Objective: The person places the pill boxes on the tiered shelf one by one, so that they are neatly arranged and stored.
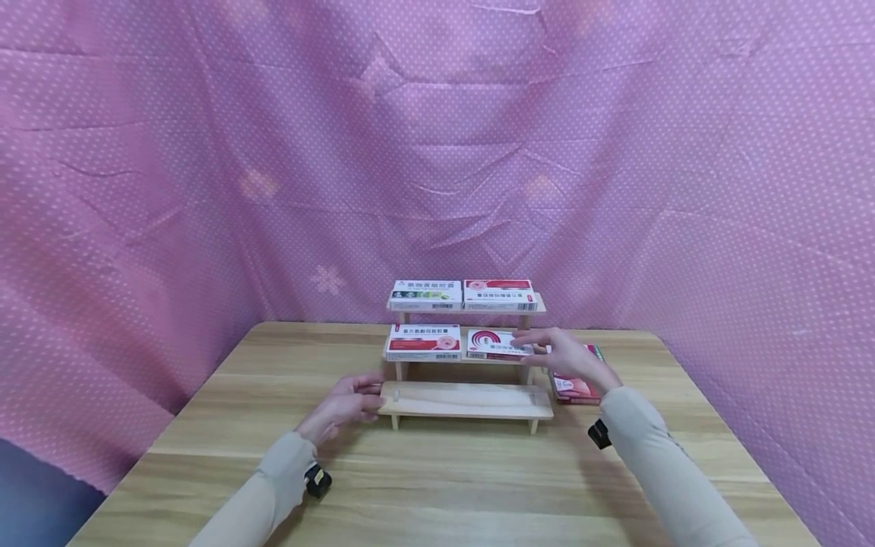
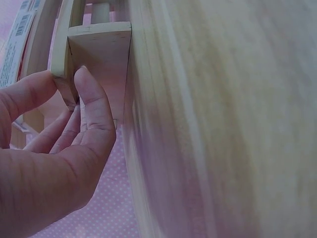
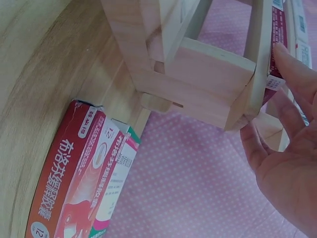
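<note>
A three-tier wooden display stand (image 1: 465, 400) stands on the table. My left hand (image 1: 347, 406) grips the left end of its lowest board, with thumb and index finger on either side of the board's edge (image 2: 60, 64). On the middle tier, my right hand (image 1: 567, 355) holds the right end of a white and dark red medicine box (image 1: 488, 343); its fingertips are at the box's end (image 3: 275, 82) and the shelf end. Left of that box lies a white and red medicine box (image 1: 424, 342). The top tier bears a white and green box (image 1: 427, 295) and a red and white box (image 1: 500, 295).
Beside the stand's right side, under my right forearm, lie red and pink medicine boxes (image 3: 74, 173), one with green edges (image 3: 121, 163) behind. The wooden table (image 1: 424, 486) runs back to a pink dotted cloth (image 1: 437, 152) hanging behind and at both sides.
</note>
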Demonstrator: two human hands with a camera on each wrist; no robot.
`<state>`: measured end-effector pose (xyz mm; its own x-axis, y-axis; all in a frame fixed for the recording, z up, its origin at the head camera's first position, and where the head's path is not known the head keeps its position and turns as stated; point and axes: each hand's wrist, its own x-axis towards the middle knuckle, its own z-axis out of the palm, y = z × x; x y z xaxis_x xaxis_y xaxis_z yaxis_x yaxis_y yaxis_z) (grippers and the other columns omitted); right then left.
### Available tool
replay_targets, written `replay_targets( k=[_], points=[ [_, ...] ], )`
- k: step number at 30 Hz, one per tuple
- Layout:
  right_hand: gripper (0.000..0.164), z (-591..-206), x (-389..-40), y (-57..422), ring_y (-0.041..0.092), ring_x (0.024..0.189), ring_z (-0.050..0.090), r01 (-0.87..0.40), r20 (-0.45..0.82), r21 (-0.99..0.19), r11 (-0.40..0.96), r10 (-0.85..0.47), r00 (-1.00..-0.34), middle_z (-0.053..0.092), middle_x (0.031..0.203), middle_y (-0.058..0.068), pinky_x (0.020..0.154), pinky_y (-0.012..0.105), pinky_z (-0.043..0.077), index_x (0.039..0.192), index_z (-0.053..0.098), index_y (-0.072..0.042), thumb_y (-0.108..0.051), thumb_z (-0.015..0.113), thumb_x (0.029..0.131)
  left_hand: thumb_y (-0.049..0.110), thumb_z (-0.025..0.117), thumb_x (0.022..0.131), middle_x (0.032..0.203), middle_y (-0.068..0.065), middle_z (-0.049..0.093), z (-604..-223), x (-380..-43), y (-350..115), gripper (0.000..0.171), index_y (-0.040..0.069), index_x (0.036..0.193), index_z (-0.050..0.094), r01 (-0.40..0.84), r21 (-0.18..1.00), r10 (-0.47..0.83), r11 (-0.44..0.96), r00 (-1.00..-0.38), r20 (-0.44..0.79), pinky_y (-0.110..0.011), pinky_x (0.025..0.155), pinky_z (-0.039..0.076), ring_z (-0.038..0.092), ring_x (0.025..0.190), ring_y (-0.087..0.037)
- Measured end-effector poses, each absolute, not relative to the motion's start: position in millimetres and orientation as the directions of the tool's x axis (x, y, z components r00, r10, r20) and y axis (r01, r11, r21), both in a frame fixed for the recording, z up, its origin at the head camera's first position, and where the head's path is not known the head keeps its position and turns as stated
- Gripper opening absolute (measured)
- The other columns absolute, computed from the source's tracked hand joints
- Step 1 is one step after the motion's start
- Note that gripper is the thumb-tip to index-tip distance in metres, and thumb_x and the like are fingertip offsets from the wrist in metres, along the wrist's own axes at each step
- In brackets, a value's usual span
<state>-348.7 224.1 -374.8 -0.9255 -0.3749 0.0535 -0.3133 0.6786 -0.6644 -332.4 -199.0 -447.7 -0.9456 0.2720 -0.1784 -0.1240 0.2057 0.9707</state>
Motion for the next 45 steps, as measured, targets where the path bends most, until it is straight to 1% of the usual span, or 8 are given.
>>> replay_targets(
  k=[6, 13, 20, 24, 30, 35, 41, 45],
  points=[
    [0.038, -375.3, -349.4, 225.4, 0.038, 0.134, 0.045, -0.342, 0.076, -0.638, 0.69, -0.385, -0.92, 0.048, 0.15, 0.004, 0.107, 0.062, 0.038, 0.128, 0.066, -0.023, -0.023, 0.069, 0.09, 0.0, 0.066, 0.084, 0.139, -0.029, 0.049, -447.9, -333.3, -198.6, 0.066, -0.008, 0.143, 0.039, -0.119, 0.974, 0.269, 0.193, -0.948, -0.17, -0.038, 0.08, 0.059, 0.065, 0.091, -0.021],
    [0.037, -374.6, -349.0, 225.7, 0.034, 0.134, 0.046, -0.311, 0.055, -0.651, 0.692, -0.367, -0.929, 0.047, 0.151, 0.0, 0.106, 0.057, 0.042, 0.129, 0.065, -0.025, -0.023, 0.068, 0.092, 0.0, 0.065, 0.085, 0.138, -0.029, 0.05, -447.1, -333.9, -197.3, 0.065, -0.007, 0.144, 0.039, -0.122, 0.973, 0.271, 0.199, -0.947, -0.174, -0.039, 0.081, 0.06, 0.065, 0.089, -0.02],
    [0.036, -375.9, -351.0, 223.0, 0.038, 0.141, 0.037, -0.307, 0.043, -0.682, 0.664, -0.382, -0.923, 0.046, 0.152, -0.001, 0.111, 0.064, 0.033, 0.13, 0.064, -0.027, -0.025, 0.066, 0.094, -0.001, 0.064, 0.085, 0.137, -0.028, 0.051, -447.2, -334.5, -197.8, 0.064, -0.007, 0.144, 0.038, -0.123, 0.972, 0.264, 0.202, -0.949, -0.174, -0.039, 0.08, 0.06, 0.065, 0.087, -0.019],
    [0.036, -377.4, -352.7, 219.5, 0.037, 0.144, 0.033, -0.296, 0.04, -0.703, 0.646, -0.38, -0.924, 0.045, 0.152, -0.004, 0.113, 0.062, 0.031, 0.13, 0.064, -0.028, -0.026, 0.066, 0.094, -0.001, 0.065, 0.085, 0.137, -0.028, 0.051, -448.6, -335.3, -198.7, 0.065, -0.007, 0.144, 0.038, -0.128, 0.972, 0.262, 0.197, -0.948, -0.178, -0.038, 0.079, 0.06, 0.065, 0.087, -0.02],
    [0.037, -379.7, -354.1, 218.2, 0.037, 0.144, 0.031, -0.294, 0.033, -0.714, 0.636, -0.389, -0.921, 0.044, 0.153, -0.005, 0.113, 0.063, 0.03, 0.13, 0.063, -0.028, -0.028, 0.065, 0.094, 0.0, 0.065, 0.085, 0.138, -0.028, 0.05, -451.3, -335.3, -200.0, 0.065, -0.006, 0.144, 0.039, -0.137, 0.969, 0.259, 0.207, -0.947, -0.19, -0.038, 0.08, 0.06, 0.065, 0.09, -0.021],
    [0.037, -381.0, -355.7, 220.0, 0.036, 0.145, 0.03, -0.296, 0.035, -0.722, 0.625, -0.393, -0.919, 0.043, 0.153, -0.005, 0.113, 0.063, 0.029, 0.13, 0.063, -0.029, -0.028, 0.066, 0.094, 0.0, 0.066, 0.084, 0.137, -0.026, 0.052, -451.1, -335.8, -199.1, 0.065, -0.005, 0.144, 0.04, -0.142, 0.969, 0.25, 0.202, -0.949, -0.191, -0.039, 0.081, 0.059, 0.065, 0.089, -0.021],
    [0.037, -381.5, -356.4, 219.3, 0.035, 0.145, 0.031, -0.282, 0.027, -0.727, 0.626, -0.385, -0.922, 0.042, 0.154, -0.006, 0.115, 0.06, 0.028, 0.13, 0.063, -0.029, -0.029, 0.065, 0.094, 0.0, 0.064, 0.085, 0.138, -0.028, 0.05, -450.6, -336.5, -199.4, 0.064, -0.007, 0.144, 0.039, -0.132, 0.971, 0.265, 0.2, -0.947, -0.183, -0.038, 0.08, 0.059, 0.065, 0.089, -0.02],
    [0.035, -381.8, -355.4, 218.6, 0.034, 0.144, 0.032, -0.258, 0.014, -0.738, 0.623, -0.368, -0.93, 0.043, 0.153, -0.008, 0.116, 0.058, 0.028, 0.129, 0.064, -0.031, -0.029, 0.066, 0.093, -0.001, 0.064, 0.085, 0.137, -0.026, 0.052, -451.6, -336.4, -198.4, 0.064, -0.006, 0.143, 0.039, -0.133, 0.972, 0.266, 0.194, -0.947, -0.183, -0.038, 0.08, 0.06, 0.065, 0.089, -0.02]
  ],
)
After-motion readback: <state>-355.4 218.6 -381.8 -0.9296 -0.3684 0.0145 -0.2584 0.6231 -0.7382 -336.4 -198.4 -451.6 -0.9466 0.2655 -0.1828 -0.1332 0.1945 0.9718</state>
